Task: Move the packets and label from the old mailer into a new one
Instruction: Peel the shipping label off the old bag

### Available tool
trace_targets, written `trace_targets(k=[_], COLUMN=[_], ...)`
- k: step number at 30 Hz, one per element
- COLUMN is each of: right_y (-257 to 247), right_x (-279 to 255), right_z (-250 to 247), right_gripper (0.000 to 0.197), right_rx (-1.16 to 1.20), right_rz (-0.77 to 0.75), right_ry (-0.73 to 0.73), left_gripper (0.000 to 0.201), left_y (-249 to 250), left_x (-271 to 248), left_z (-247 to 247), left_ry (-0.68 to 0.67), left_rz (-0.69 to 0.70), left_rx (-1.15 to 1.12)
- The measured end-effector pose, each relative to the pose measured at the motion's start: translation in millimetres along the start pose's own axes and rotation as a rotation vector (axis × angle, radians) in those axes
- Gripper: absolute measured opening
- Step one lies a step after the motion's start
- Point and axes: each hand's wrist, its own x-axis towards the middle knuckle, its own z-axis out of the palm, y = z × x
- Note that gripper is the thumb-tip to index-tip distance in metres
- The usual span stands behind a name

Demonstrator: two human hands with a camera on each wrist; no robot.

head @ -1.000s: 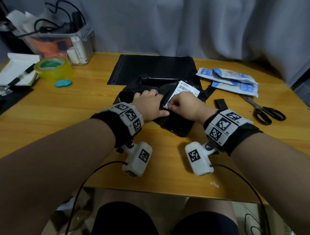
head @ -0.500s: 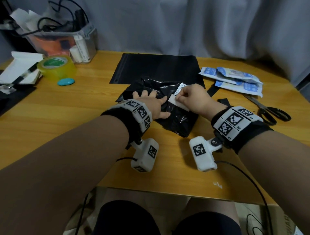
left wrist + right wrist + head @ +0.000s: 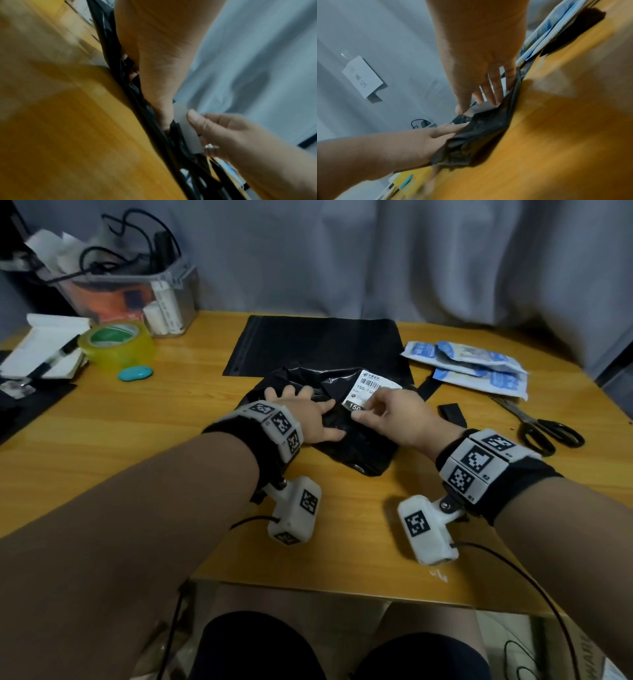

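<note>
The crumpled old black mailer [image 3: 346,440] lies mid-table. My left hand [image 3: 308,410] presses it down, fingers spread flat. On its far side sits the white barcode label [image 3: 373,385]. My right hand [image 3: 363,414] pinches the label's near edge between thumb and forefinger. In the left wrist view the label [image 3: 187,129] stands lifted off the old mailer [image 3: 135,92], the thumb on it. The new flat black mailer [image 3: 318,344] lies behind. Blue-and-white packets [image 3: 472,364] are stacked at the right, also seen as packets [image 3: 546,35] in the right wrist view.
Black-handled scissors [image 3: 544,429] lie at the right, with a cut black strip [image 3: 452,414] beside them. A yellow tape roll [image 3: 116,342], a teal oval [image 3: 135,373], a white box with a pen [image 3: 48,347] and a cluttered clear bin [image 3: 130,299] sit at the back left.
My right hand has peeled the label's near edge up from the old mailer and drawn it toward the right. My left hand's fingers have spread flatter on the mailer.
</note>
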Motion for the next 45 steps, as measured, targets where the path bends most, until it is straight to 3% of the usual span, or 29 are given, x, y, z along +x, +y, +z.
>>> trace_targets(k=[3,6,9,16,20,24,45], right_y=[8,13,10,-7,-13,-14,-5], right_x=[-4,-5,-4,-3,-2,1,9], right_z=[-4,-7,-9,-3,5,-1,-29], right_gripper=[0.051,0.035,0.019,0.014,0.014,0.016,0.018], right_rx=[-0.148,-0.162,-0.077,0.209,0.206,0.276,0.402], right_rz=[-0.047,-0.085,-0.064,0.017,0.048,0.069,0.2], right_ry=[-0.073,-0.067,-0.05,-0.106,-0.162,-0.15,-0.032], left_gripper=[0.066,0.051,0.051,0.095,0.091,0.094,0.092], left_y=[-3,2,13,11,1,-1,-2], left_x=[-1,-6,-8,6,6,11,11], left_z=[-2,-3,-4,18,18,17,19], left_ry=[0.041,0.152,0.204,0.105,-0.054,-0.119,-0.105], left_rz=[0.021,0.032,0.105,0.029,0.015,-0.029,-0.026], left_rx=[-0.088,-0.227,-0.278,-0.314,-0.185,-0.126,-0.101])
